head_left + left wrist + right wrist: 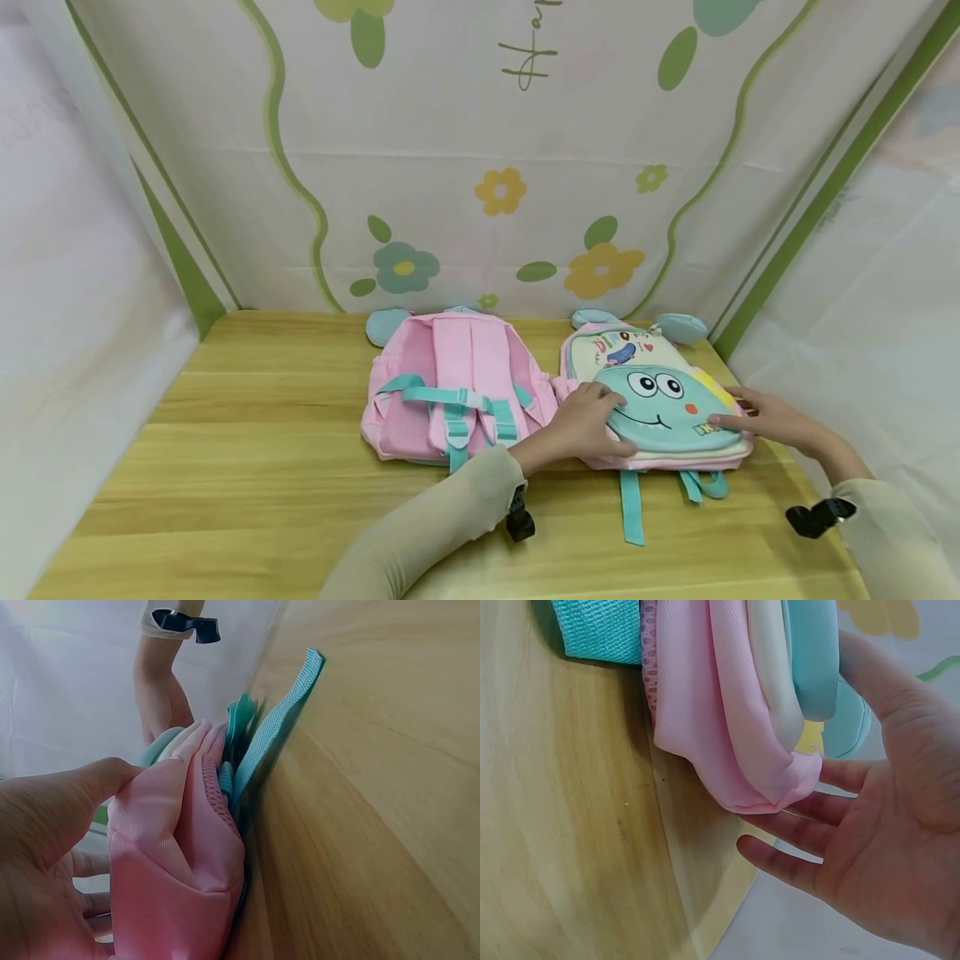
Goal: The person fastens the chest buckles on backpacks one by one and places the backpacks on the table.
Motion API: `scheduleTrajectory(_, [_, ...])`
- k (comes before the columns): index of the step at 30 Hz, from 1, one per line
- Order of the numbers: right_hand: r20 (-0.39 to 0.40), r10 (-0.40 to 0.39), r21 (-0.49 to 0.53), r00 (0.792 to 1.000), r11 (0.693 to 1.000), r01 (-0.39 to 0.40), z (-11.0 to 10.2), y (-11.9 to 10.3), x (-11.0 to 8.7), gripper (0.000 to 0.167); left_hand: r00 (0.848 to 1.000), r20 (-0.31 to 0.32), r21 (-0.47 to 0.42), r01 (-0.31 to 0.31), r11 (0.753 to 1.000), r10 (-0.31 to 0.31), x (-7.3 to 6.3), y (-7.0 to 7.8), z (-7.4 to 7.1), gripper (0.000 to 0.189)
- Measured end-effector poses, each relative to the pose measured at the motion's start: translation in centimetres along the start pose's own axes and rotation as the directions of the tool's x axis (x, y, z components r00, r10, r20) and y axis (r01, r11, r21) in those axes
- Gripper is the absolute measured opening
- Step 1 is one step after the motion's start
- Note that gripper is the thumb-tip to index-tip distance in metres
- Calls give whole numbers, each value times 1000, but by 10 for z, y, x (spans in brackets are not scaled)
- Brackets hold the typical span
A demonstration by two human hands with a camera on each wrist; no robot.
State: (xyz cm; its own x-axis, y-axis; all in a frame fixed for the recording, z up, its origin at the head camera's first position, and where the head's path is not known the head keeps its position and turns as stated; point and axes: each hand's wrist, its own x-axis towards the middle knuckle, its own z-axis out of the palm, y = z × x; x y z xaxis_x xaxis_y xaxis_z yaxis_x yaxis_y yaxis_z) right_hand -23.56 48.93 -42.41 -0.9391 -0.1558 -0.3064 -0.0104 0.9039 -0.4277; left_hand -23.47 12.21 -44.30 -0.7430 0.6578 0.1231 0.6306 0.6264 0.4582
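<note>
A pink and teal backpack (pixel 660 417) with a cartoon face on its front pocket lies face up at the right of the table. My left hand (pixel 581 421) rests on its left side, the thumb near the lower edge. In the left wrist view the left hand (pixel 52 847) touches the pink side panel with extended fingers. At the other side, my right hand (pixel 780 421) lays its thumb on the front pocket. The right wrist view has that right hand (pixel 900 817) with spread, fairly straight fingers along the pink side panel (pixel 727 750).
A second pink backpack (pixel 465 383) lies beside it on the left, shoulder straps up with a teal buckled strap across. Teal straps (pixel 632 508) from the right backpack trail over the wooden table (pixel 225 467). A printed cloth (pixel 450 108) hangs behind the table and along both sides.
</note>
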Motion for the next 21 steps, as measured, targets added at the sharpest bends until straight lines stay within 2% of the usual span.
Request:
scheduleTrajectory(7, [-12, -8, 23, 1000, 1000, 8, 3, 5, -2, 80, 1000, -9, -22, 17, 1000, -17, 0, 0, 3, 68])
scheduleTrajectory(14, [-30, -24, 104, 999, 994, 27, 8, 8, -5, 82, 999, -8, -36, 31, 999, -31, -1, 0, 3, 70])
scheduleTrajectory(21, [-32, 9, 142, 999, 990, -4, 13, 7, -5, 87, 999, -2, -39, 43, 998, -43, -2, 0, 4, 70])
